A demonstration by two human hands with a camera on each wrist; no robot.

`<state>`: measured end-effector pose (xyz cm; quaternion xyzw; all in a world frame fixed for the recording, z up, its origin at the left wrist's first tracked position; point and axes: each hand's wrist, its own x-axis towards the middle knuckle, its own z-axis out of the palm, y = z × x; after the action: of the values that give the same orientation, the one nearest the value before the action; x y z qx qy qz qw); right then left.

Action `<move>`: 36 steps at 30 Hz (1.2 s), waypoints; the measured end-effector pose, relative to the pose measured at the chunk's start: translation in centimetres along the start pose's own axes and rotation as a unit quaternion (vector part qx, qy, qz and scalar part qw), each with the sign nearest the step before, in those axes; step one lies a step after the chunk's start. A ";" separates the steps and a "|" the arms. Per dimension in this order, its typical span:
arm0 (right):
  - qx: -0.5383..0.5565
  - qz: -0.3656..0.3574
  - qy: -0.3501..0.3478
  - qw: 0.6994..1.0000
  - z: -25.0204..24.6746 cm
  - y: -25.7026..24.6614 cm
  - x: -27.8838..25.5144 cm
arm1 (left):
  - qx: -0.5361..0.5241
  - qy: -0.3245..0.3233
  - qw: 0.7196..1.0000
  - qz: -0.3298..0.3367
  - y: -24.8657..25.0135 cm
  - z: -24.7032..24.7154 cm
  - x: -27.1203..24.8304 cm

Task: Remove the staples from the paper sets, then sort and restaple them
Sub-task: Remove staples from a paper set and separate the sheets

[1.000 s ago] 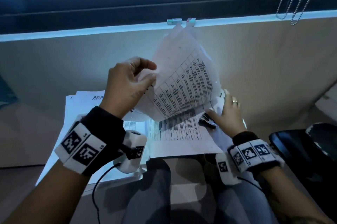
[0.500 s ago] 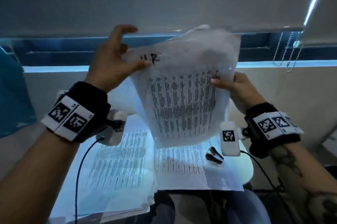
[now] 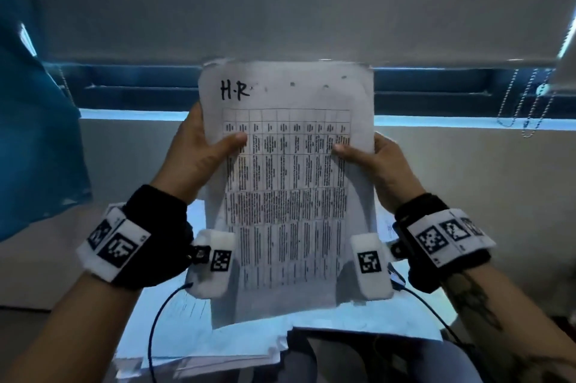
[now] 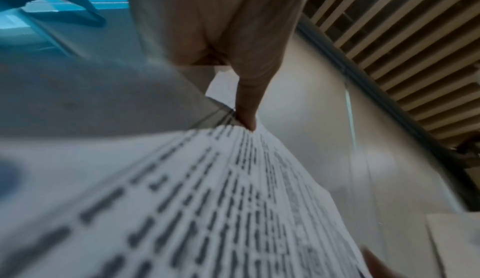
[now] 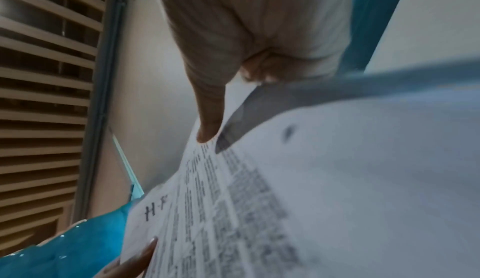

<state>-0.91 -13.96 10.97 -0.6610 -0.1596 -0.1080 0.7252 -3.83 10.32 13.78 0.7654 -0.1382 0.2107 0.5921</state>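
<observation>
I hold a paper set (image 3: 285, 195) upright in front of me, its top sheet printed with a table and hand-marked "H.R" at the top left. My left hand (image 3: 205, 152) grips its left edge, thumb on the front and fingers behind. My right hand (image 3: 371, 161) grips the right edge the same way. In the left wrist view my thumb presses the paper set (image 4: 207, 210). The right wrist view shows the thumb on the paper set (image 5: 285, 200) too. Small dark holes dot the top margin. No stapler or staple remover is in view.
More printed sheets (image 3: 199, 342) lie spread on the surface below the held set. A blue cloth-like object (image 3: 34, 120) hangs at the left. A window sill and blind with bead chains (image 3: 526, 108) run behind. Black cables trail from both wrist cameras.
The set has been raised and squared to face me. My right hand left the table for the set's right edge, and my left hand shifted from the top corner down the left edge.
</observation>
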 end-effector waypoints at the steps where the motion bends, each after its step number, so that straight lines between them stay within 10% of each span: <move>1: -0.004 0.019 -0.011 1.000 0.4 0.6 0.1 | 0.002 0.000 1.000 -0.010 -0.5 -0.6 0.5; 8: -0.237 0.161 -0.027 0.958 -3.4 7.1 -2.6 | 0.070 -0.063 0.977 -0.192 -9.1 -5.0 4.2; 13: -0.599 0.269 -0.107 0.747 -8.2 12.5 -7.3 | 0.310 -0.064 0.896 -0.312 -18.4 -4.9 3.6; 15: -0.617 0.310 -0.105 0.716 -8.7 14.0 -8.5 | 0.373 -0.047 0.864 -0.334 -20.0 -4.0 3.0; 23: -0.593 0.242 -0.009 0.768 -8.5 16.0 -8.6 | 0.448 0.039 0.840 -0.302 -20.9 -1.3 3.5; 30: -0.292 0.271 0.071 0.914 -7.2 15.9 -8.5 | 0.430 -0.166 0.855 -0.237 -18.1 8.0 5.4; 36: -0.110 0.283 0.095 0.948 -7.7 17.5 -9.4 | 0.386 -0.277 0.819 -0.322 -18.0 14.7 4.9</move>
<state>-2.46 -20.32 -9.31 -0.7415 0.1168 0.0228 0.6603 11.11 1.01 -2.22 0.9581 0.0509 -0.1767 0.2195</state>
